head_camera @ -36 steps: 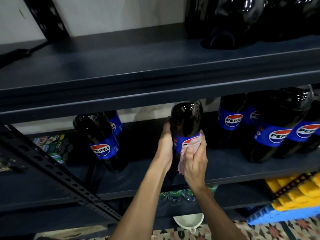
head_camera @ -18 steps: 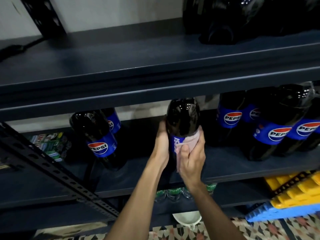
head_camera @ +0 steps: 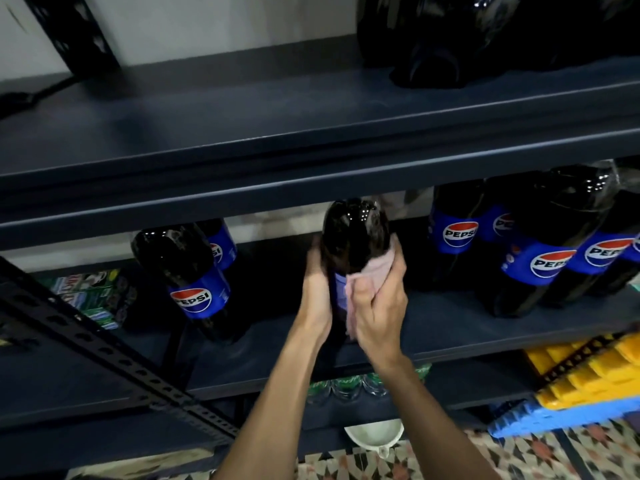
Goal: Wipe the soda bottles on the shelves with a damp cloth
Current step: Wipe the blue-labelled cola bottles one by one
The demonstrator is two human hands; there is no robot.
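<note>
Patterned floor (head_camera: 519,459) along the bottom edge, a white cup (head_camera: 374,433) just above it. Blue crate (head_camera: 540,414) and yellow crates (head_camera: 588,372) stacked at lower right.

Both forearms rise from the bottom centre, close together, angled up towards the middle shelf (head_camera: 450,327). Small green-capped bottles (head_camera: 346,384) show under that shelf, between the arms.

Left hand (head_camera: 317,289): palm against the bottle's left side, fingers wrapped round it, tips hidden behind. Wrist roughly in line with the forearm.

Right hand (head_camera: 379,303): back of hand to the camera, fingers curled into a pink cloth (head_camera: 372,270) and pressing it on the bottle's right front, over the blue label. Cloth bunched; a fold hangs below the fist.

Bottle (head_camera: 355,233): dark soda, upright between the two hands near the front of the middle shelf. Base hidden, so lifted or standing cannot be told.

Left of it, apart: two Pepsi bottles (head_camera: 188,271), green boxes (head_camera: 93,296) beyond, a perforated brace (head_camera: 104,351) crossing in front. Right: a cluster of Pepsi bottles (head_camera: 550,244), touching one another.

Upper shelf (head_camera: 242,133) above, dark glossy items (head_camera: 450,39) at its right. Pale wall (head_camera: 207,26) behind.
</note>
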